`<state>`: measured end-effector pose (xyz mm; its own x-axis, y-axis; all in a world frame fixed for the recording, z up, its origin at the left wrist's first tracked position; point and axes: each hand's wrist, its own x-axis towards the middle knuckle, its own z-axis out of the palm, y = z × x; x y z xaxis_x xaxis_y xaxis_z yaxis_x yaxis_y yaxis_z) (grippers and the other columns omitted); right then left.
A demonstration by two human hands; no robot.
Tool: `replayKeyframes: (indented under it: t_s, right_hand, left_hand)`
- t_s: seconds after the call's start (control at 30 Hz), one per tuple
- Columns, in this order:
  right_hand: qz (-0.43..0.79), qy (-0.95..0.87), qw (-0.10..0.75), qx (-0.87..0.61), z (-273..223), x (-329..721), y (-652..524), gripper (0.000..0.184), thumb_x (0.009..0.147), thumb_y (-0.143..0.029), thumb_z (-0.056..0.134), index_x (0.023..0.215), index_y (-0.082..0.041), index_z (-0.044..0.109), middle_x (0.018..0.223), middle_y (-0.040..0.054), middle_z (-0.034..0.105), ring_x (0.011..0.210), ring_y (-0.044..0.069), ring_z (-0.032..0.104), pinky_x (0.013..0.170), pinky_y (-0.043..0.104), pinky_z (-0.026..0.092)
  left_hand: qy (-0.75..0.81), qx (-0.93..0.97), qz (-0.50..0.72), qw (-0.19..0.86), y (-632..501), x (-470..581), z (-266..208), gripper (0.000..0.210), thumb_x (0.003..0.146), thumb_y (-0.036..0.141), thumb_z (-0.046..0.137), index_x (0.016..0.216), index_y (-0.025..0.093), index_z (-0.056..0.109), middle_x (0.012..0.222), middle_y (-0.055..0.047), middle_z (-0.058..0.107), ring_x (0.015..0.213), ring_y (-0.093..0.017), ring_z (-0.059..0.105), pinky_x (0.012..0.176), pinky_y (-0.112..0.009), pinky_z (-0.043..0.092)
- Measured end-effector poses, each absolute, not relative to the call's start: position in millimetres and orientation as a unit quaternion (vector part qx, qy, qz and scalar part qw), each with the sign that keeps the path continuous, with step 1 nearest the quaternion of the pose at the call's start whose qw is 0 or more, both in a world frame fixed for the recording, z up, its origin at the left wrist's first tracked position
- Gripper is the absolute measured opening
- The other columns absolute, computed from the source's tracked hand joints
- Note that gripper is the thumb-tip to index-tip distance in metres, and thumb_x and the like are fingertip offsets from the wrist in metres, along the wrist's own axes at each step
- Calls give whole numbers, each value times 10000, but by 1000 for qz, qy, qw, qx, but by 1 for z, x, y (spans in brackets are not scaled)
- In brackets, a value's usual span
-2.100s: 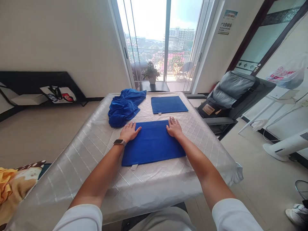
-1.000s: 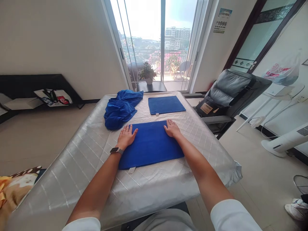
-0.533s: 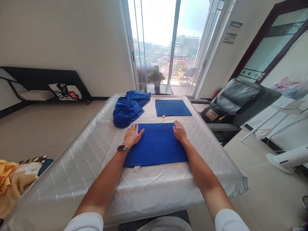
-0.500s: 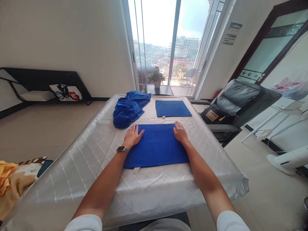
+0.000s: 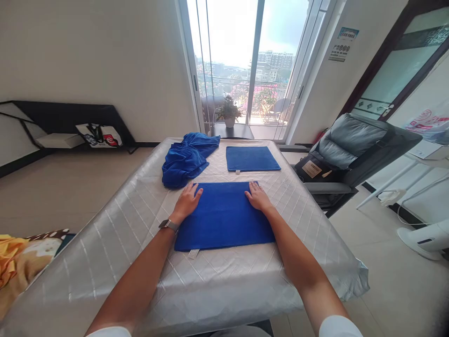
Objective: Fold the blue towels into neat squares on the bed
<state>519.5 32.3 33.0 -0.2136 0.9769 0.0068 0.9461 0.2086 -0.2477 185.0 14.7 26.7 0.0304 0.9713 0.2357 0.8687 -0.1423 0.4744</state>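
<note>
A blue towel (image 5: 224, 220), folded into a flat rectangle, lies on the silver-covered table (image 5: 140, 262) in front of me. My left hand (image 5: 187, 202) rests flat on its far left corner, fingers stretched away from me. On the far right corner lies my right hand (image 5: 258, 195), also flat with its fingers extended. A small white tag (image 5: 193, 253) sticks out from the towel's near edge. Farther back on the right is a second folded blue towel (image 5: 252, 158). A crumpled blue cloth (image 5: 185, 161) lies in a heap at the back left.
A grey armchair (image 5: 351, 150) with a black bag (image 5: 312, 166) on it stands by the table's right side. Beyond the far edge, a potted plant (image 5: 229, 112) sits before the glass door. Yellow and brown fabrics (image 5: 28, 262) lie at the lower left.
Both hands have shifted slightly to the left along the towel's far edge and stay flat. The view has moved a little; the towels keep their layout.
</note>
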Motion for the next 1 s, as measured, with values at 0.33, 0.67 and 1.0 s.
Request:
replayKeyframes:
  t_s: [0.33,0.67,1.0]
  right_hand:
    - [103,-769,58,-628,34,522,38,674,1071,-456,196,1626,-74,205,1703,103,148,1578,206,106,1270,361,99]
    - [73,-748,79,-654,32,516,30,642,1067,-415,256,1610,-71,261,1690,139,189,1571,240,150,1264,437,115]
    - [72,-746,94,-656,31,517,26,656,1057,-425,240,1611,-73,263,1685,117,222,1568,229,161,1266,432,114]
  left_hand:
    - [523,801,251,149,-25,247,45,518,1007,503,391,1361,202,619,1526,-79,527,1414,-226,483,1216,-379,356]
    - [453,871,175,80,20,348,45,485,1024,461,436,1391,180,586,1508,-128,544,1424,-239,471,1204,-371,346]
    - [569,812,130,21,56,358,19,636,1055,532,265,1509,135,469,1582,-187,439,1497,-304,355,1232,-470,253]
